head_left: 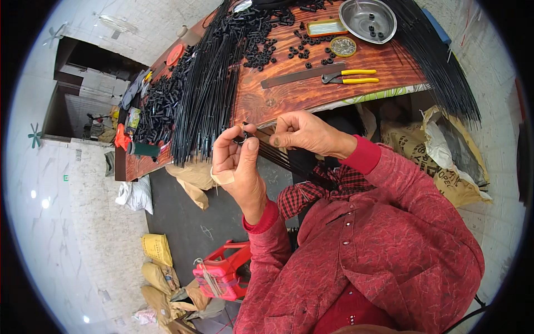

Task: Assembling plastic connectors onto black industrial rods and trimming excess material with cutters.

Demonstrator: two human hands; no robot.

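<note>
My left hand (239, 167) is raised just off the table's front edge, thumb and fingers pinching a small black part (243, 135) with a ring-like curve. A beige strip wraps the base of that hand. Close by on the right, my right hand (311, 135) has its thumb and forefinger pressed together; whatever is between them is too small to make out. Thin black rods (278, 157) lie across my lap below the hands. On the table (267, 103) ahead are yellow-handled pliers (356, 77) and a flat metal strip (303, 75).
Long black rods (206, 83) cover the table's left side beside piled black parts (161, 108). More rods (439, 61) overhang the right edge. A metal bowl (351, 34), a round tin of small pieces (343, 47) and a tray (325, 28) stand far back. A red stool (225, 273) is at lower left.
</note>
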